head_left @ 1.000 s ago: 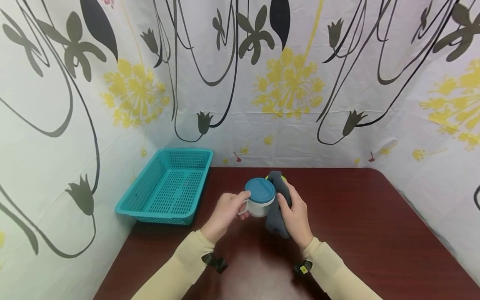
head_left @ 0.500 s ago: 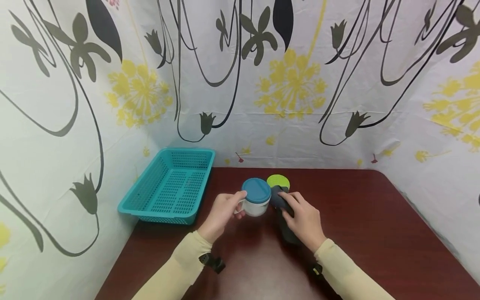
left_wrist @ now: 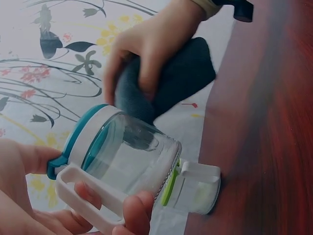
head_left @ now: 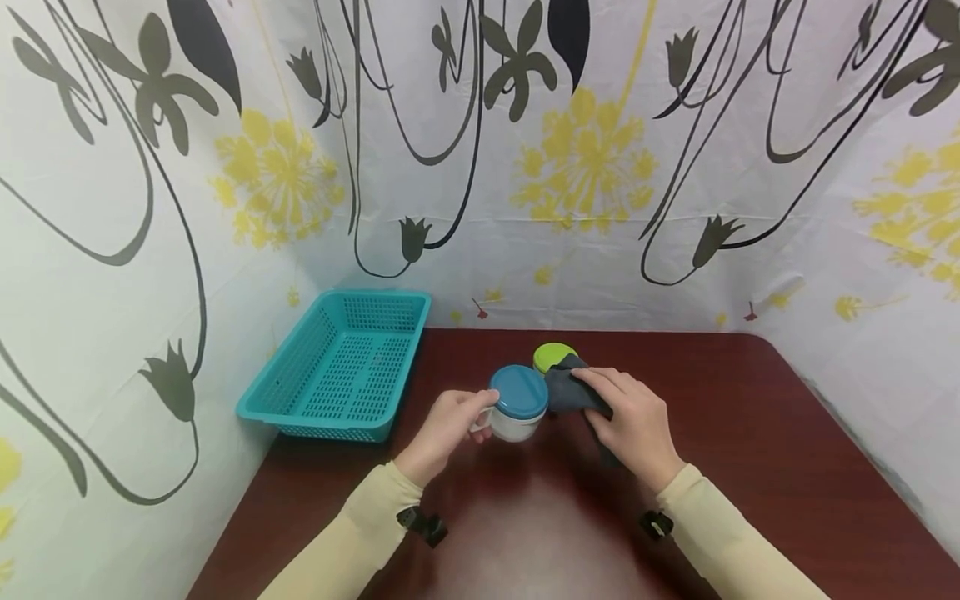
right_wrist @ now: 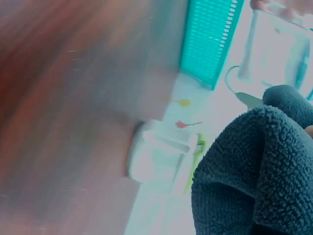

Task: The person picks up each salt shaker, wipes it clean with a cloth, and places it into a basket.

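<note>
My left hand (head_left: 450, 425) grips the white handle of a clear jar (left_wrist: 137, 152) topped with a blue lid (head_left: 519, 392), raised over the table. In the left wrist view its fingers curl through the handle and the jar lies tilted. My right hand (head_left: 633, 421) holds a dark grey-blue cloth (right_wrist: 244, 166), folded between thumb and fingers, just right of the jar. Behind both stands a second clear jar (left_wrist: 193, 188) with a white handle and a green lid (head_left: 553, 357), partly hidden by the cloth in the head view.
A turquoise perforated basket (head_left: 337, 425) sits at the back left of the dark red table (head_left: 750, 467). Flower-printed sheeting (head_left: 465, 275) hangs behind and along both sides of the table.
My right hand has drawn the cloth rightward off the jar's side, uncovering the green lid behind. The left hand keeps its hold on the jar, which tilts slightly more.
</note>
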{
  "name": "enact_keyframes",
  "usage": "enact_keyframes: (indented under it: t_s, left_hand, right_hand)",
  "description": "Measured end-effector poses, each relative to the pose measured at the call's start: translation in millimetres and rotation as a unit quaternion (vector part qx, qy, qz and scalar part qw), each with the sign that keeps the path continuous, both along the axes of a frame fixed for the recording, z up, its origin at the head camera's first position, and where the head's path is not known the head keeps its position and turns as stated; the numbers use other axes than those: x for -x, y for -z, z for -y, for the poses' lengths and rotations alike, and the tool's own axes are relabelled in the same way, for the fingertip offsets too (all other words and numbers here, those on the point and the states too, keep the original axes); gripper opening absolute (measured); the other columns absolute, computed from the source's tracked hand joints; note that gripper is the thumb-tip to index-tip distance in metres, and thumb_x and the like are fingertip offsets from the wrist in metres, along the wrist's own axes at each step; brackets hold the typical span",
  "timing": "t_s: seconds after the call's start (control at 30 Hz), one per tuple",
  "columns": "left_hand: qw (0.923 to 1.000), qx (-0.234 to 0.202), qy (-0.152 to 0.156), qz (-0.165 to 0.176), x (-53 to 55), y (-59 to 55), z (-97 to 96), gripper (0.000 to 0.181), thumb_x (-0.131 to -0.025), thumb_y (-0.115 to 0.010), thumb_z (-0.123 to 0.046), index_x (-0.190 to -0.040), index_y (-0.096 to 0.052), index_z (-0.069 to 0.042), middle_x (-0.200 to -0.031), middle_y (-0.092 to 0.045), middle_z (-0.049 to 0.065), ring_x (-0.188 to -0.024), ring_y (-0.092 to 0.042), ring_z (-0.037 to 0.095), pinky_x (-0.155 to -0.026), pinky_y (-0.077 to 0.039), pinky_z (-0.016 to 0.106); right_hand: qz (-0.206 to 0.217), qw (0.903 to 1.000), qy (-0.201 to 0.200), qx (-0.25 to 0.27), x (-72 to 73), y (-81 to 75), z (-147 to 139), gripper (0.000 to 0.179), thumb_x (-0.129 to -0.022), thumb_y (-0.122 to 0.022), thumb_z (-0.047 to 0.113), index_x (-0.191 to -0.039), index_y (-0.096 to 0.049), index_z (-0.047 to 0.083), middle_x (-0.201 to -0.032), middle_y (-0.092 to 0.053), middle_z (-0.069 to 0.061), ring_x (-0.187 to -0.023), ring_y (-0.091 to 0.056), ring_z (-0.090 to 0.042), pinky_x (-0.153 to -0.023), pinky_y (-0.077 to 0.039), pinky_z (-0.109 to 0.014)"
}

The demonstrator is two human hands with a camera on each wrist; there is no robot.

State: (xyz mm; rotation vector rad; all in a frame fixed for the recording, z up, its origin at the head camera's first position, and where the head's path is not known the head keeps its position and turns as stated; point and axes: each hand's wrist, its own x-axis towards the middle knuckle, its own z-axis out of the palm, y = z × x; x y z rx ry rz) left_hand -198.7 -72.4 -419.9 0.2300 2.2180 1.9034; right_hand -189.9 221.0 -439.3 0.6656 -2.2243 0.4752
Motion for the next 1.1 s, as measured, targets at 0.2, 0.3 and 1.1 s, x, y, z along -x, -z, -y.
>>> enact_keyframes:
  t_s: [0.2,0.3,1.1]
  left_hand:
    - [0.9999,0.007,0.009,0.004,-1.3,2.9,-1.6,0.055,-0.091,-0.067,-0.051,-0.073,-0.061,0.001,-0.077,-0.064,0.020,-0.073,-0.065,0.031,-0.074,-0.054,0.047]
    - [0.9999,0.010,0.013,0.004,-2.4,5.5,-1.9,0.053,-0.091,-0.068,-0.051,-0.076,-0.063,0.000,-0.079,-0.065,0.020,-0.075,-0.065,0.032,-0.072,-0.054,0.042]
    - [0.9992,-0.014,0.036,-0.009,-4.2,1.5,2.8,0.045,-0.094,-0.063,-0.050,-0.086,-0.073,-0.007,-0.087,-0.067,0.023,-0.076,-0.063,0.033,-0.076,-0.053,0.047]
  right_hand:
    - [0.002,0.9989,0.001,0.046,-1.3,-15.0,1.3,0.052,-0.081,-0.079,0.007,-0.131,-0.068,0.019,-0.129,-0.062,0.000,-0.111,-0.063,-0.021,-0.088,-0.054,-0.044]
    - [0.001,0.9985,-0.009,0.054,-0.8,-18.5,3.2,0.050,-0.083,-0.078,0.006,-0.130,-0.069,0.020,-0.130,-0.062,-0.001,-0.114,-0.062,-0.021,-0.090,-0.053,-0.044]
    - [0.019,0.9950,-0.013,-0.097,2.9,19.7,9.4,0.045,-0.075,-0.082,0.009,-0.119,-0.074,0.016,-0.116,-0.064,-0.007,-0.092,-0.063,-0.025,-0.072,-0.054,-0.043]
